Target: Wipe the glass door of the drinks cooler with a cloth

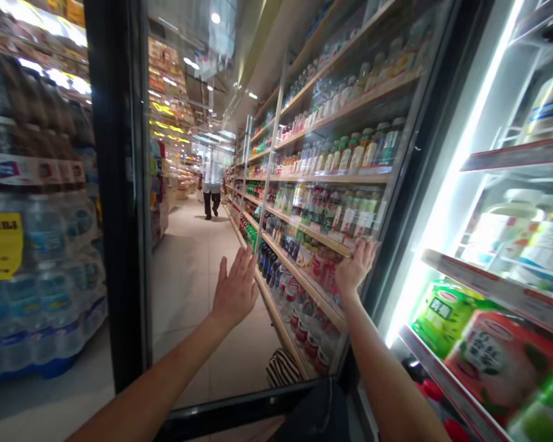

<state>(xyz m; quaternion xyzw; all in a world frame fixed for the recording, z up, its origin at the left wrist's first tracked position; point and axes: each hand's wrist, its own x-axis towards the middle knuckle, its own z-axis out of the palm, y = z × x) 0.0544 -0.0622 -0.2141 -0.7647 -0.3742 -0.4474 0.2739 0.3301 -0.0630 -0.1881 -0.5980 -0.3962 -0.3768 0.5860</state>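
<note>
A tall glass door point(188, 294) with a dark frame stands open in front of me. My left hand point(235, 288) is raised before the pane, palm toward the glass and fingers stretched out, holding nothing. Farther right, my right hand point(356, 267) is at the glass near the door's dark side frame point(399, 202). Its fingers are extended and slightly bent, with no held thing that I can make out. Whether either palm presses on the pane cannot be told. Rows of bottles point(345, 153) on wooden-edged shelves show in or through the glass.
On the right are lit cooler shelves point(488, 276) with a green pack point(447, 316), a red pack point(498, 362) and bottles. Wrapped bottle stacks point(41, 245) stand at left, with a yellow sign point(0, 245). A person point(212, 184) appears far down the aisle point(188, 258).
</note>
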